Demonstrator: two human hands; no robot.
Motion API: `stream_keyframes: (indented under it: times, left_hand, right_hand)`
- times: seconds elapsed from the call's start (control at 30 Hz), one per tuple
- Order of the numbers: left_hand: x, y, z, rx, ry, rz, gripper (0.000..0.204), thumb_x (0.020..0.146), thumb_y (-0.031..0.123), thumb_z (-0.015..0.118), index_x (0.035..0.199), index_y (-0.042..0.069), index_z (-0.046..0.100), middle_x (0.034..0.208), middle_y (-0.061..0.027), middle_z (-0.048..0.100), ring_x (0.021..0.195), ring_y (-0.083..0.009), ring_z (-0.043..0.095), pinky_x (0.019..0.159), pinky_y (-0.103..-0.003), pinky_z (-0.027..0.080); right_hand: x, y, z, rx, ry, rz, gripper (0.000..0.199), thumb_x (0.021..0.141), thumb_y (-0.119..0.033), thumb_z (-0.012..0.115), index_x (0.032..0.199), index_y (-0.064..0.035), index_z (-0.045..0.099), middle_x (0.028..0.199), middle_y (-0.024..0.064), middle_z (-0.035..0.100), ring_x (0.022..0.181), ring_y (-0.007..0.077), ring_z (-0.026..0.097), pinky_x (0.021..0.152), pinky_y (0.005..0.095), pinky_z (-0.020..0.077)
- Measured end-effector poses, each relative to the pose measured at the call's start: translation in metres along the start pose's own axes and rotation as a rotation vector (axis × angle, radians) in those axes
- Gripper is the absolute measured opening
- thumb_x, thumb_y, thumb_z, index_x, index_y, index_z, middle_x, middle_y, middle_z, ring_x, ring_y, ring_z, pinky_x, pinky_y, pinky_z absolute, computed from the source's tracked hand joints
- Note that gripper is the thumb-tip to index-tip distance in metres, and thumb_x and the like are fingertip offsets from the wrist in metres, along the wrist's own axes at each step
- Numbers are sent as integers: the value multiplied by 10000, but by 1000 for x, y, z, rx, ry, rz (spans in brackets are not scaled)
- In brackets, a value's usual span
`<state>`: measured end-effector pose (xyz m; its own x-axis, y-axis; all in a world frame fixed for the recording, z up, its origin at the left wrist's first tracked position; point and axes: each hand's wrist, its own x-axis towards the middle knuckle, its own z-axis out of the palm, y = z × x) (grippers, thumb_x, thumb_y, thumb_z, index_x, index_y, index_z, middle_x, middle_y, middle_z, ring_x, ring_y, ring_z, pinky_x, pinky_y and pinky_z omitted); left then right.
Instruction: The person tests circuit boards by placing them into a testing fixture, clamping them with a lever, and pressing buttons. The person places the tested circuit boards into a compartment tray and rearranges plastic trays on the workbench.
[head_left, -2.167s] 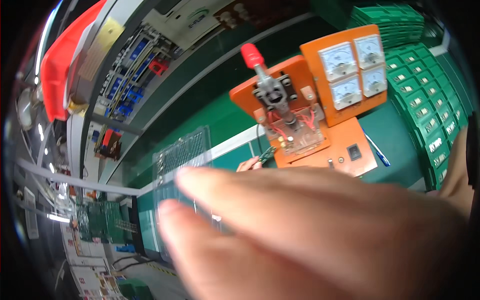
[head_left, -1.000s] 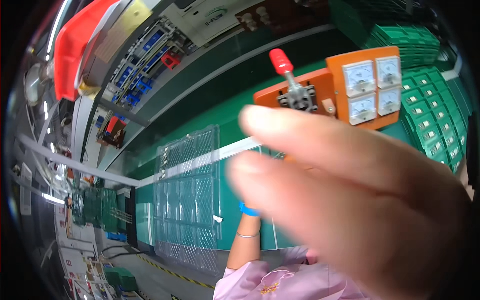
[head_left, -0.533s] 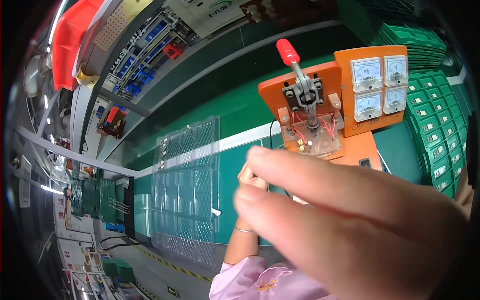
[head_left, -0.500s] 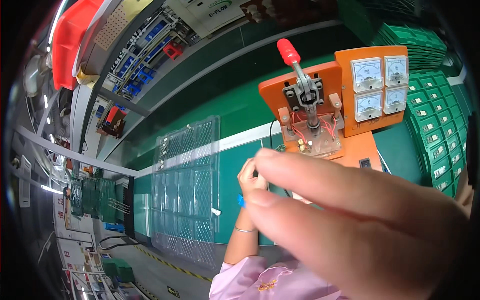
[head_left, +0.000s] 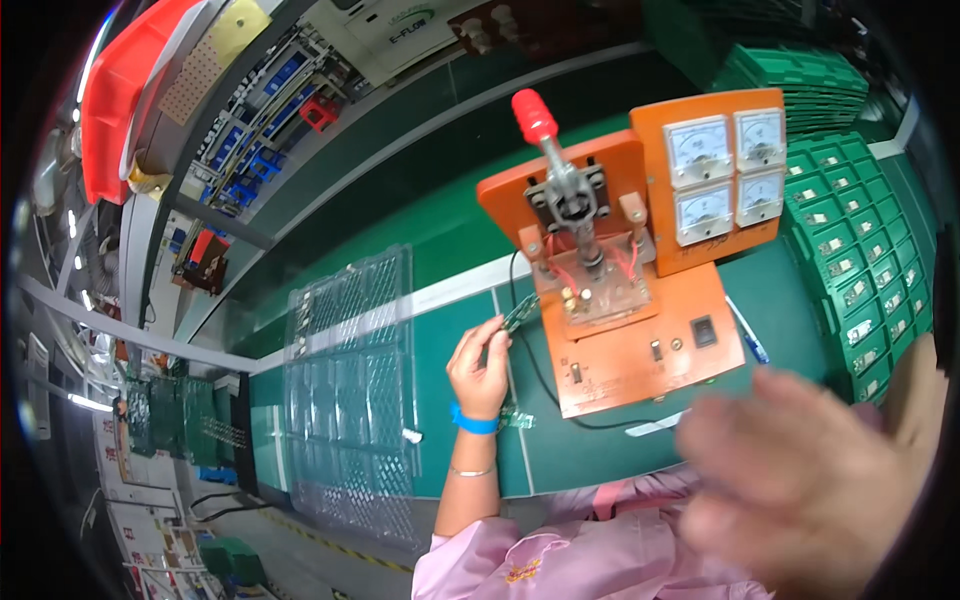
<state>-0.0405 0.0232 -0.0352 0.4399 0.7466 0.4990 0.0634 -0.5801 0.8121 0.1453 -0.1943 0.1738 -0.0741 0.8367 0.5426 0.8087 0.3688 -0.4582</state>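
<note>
Green matting covers the surface point(head_left: 470, 250), and we start nearest the camera, where the right hand point(head_left: 800, 500) fills the lower right as a big blur, fingers spread loosely with nothing seen in them, though it is too smeared to tell its grip for sure. Pink sleeves point(head_left: 560, 560) run along the bottom edge. Just beyond, the left hand point(head_left: 480, 365), with a blue wristband point(head_left: 472, 420) on the wrist, is closed narrowly around a small green circuit board point(head_left: 518, 315), pinching its lower end; the board is a thin, narrow strip, tilted up to the right, its free tip right beside the orange test fixture point(head_left: 640, 350). That fixture stands on the surface with a clear nest plate point(head_left: 600, 295) on its deck, a clamp lever with a red knob point(head_left: 535, 115) rising upright above it, and four white dial gauges point(head_left: 725, 175) on an orange panel behind. Left of the hand lies a clear plastic tray point(head_left: 350, 380). Far right, stacked green trays point(head_left: 860, 270) line the edge.
</note>
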Motion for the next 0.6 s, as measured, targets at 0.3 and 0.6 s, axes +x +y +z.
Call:
stream_keyframes:
  times: [0.3,0.6]
  left_hand:
    - [2,21,-16,109,-114,41,128,794,-64,673,910,-10,666,878,-115,672,709,-192,648,665,-272,529]
    - [12,39,22,337,-218,621,149,725,-12,708,865,34,689,806,-86,680,767,-255,656,716,-315,531]
  right_hand:
    - [-75,37,-14,67,-45,338,486,684,41,521,1158,17,626,1292,193,577,964,326,608,825,369,502]
    - [-95,92,82,-154,131,439,272,780,-12,607,1047,8,655,1184,146,633,913,280,624,799,350,503]
